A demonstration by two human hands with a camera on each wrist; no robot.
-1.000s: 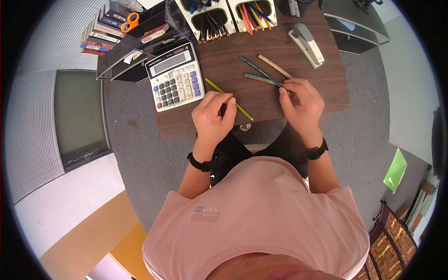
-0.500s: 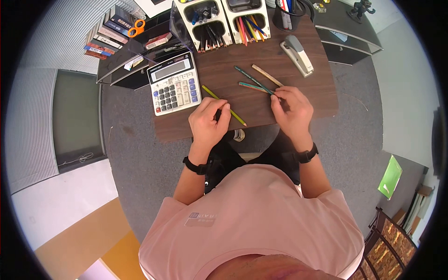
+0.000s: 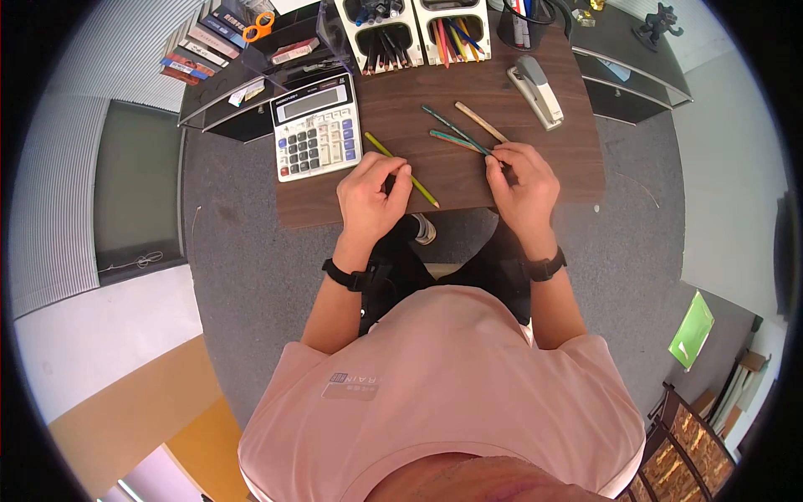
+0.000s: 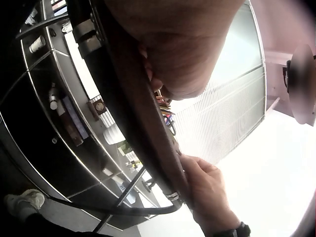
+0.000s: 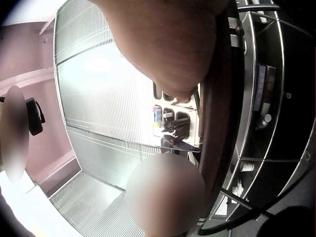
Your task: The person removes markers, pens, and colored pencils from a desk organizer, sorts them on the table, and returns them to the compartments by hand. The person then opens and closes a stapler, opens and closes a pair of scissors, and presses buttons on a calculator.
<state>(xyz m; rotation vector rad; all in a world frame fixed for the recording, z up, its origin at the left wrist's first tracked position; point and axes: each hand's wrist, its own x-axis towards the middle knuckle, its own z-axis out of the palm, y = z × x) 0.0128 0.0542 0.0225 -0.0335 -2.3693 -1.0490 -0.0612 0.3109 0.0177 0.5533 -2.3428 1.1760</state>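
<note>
Yellow-green pencil (image 3: 424, 190) is laid aslant near the front edge of the brown wooden desk (image 3: 393, 100), and its middle part is pinched between the thumb and forefinger of the left hand (image 3: 368, 192). By the right hand (image 3: 525, 191), the near end of a dark green pencil (image 3: 456, 129) is pinched in a similar way, while its far end is pointed to the far left. Just beside it, on the left, a teal and reddish pencil (image 3: 443, 135) is placed, and the two are brought together toward the fingers. On the far right side of these, a tan pencil (image 3: 479, 121) is seen; whether its near end is touched by the right hand cannot be told. In both wrist views the fingertips are mostly hidden, so the grip cannot be checked there. A black strap is worn on each wrist. To the left of the left hand, a white calculator (image 3: 294, 169) is set. Farther right, a grey and white stapler (image 3: 535, 92) is placed, and at the far side, black pencils (image 3: 390, 52) and coloured pencils (image 3: 458, 42) are kept in white holders.
</note>
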